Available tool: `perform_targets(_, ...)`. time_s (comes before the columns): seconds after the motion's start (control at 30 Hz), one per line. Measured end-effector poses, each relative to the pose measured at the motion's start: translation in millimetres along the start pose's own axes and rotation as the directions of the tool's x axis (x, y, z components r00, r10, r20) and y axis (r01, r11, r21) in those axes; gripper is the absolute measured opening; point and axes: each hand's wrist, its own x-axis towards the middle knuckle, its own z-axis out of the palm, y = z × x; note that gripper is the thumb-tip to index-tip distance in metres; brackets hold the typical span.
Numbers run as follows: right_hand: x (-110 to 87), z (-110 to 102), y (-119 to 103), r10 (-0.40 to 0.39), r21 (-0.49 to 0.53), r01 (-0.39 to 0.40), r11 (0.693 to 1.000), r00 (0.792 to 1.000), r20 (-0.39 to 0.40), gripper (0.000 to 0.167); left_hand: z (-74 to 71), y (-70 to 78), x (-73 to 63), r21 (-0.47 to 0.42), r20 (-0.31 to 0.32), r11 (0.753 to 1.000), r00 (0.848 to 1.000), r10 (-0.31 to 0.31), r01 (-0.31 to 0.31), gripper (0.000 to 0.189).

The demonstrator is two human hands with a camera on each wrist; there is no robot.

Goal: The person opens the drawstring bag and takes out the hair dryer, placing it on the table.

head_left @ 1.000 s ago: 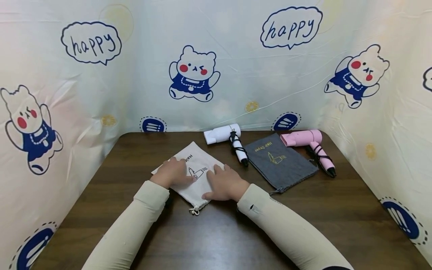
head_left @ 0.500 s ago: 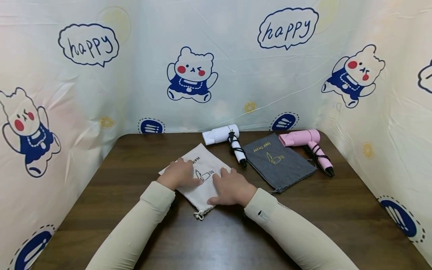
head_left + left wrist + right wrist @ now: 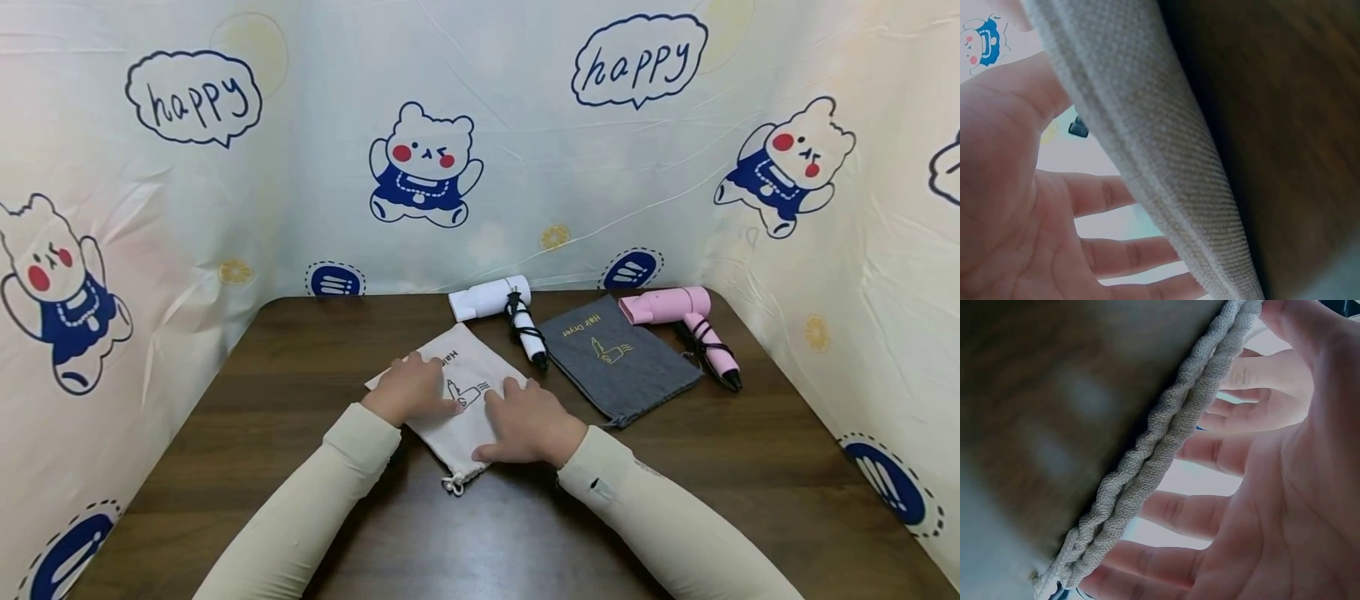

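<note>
A white drawstring pouch (image 3: 459, 437), printed with a dark hair-dryer outline and lettering partly hidden by the left hand, lies flat on the table. My left hand (image 3: 412, 392) rests on its left side, fingers spread and thumb pointing inward. On the right side rests my right hand (image 3: 534, 423), its fingers also spread. Seen from the left wrist, the pouch's seamed edge (image 3: 1147, 125) crosses over extended fingers (image 3: 1129, 253). In the right wrist view the gathered drawstring end (image 3: 1154, 456) runs in front of the right palm (image 3: 1285, 519). The fingertips are hidden behind the cloth.
A white hair dryer (image 3: 487, 298) with its cord wrapped round the handle lies behind the pouch. To the right are a grey drawstring pouch (image 3: 581, 358) and a pink hair dryer (image 3: 667, 306) overlapping its corner. A printed curtain (image 3: 525, 192) borders the brown table (image 3: 750, 467).
Both hands have slid the white pouch to the right and slightly toward me. The grey pouch and both hair dryers stay where they were; the head view has shifted slightly.
</note>
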Motion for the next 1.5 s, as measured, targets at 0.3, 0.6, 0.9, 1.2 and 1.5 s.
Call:
perform_targets(0.3,-15.1,-3,3,0.009,0.011,-0.009,1.0,1.0,-0.02,0.085,4.0,11.0,4.5,0.009,0.007,1.0,1.0,0.011,-0.011,0.09)
perform_targets(0.6,-21.3,4,8,0.011,0.0,-0.011,1.0,0.998,-0.058,0.085,3.0,22.1,2.2,0.001,-0.002,1.0,1.0,0.031,-0.031,0.089)
perform_targets(0.9,-25.5,3,10,0.005,0.004,-0.004,1.0,0.998,-0.064,0.082,6.2,26.0,3.0,0.017,-0.017,0.999,0.999,0.041,-0.041,0.088)
perform_targets(1.2,-23.5,7,11,0.02,0.005,-0.019,1.0,0.997,-0.078,0.083,5.5,24.4,6.8,0.023,-0.006,0.998,0.998,0.063,-0.063,0.089)
perform_targets(1.5,-14.9,5,6,0.055,-0.026,-0.056,0.998,0.998,-0.035,0.092,-0.7,21.0,11.4,0.018,0.002,0.997,0.997,0.074,-0.074,0.086)
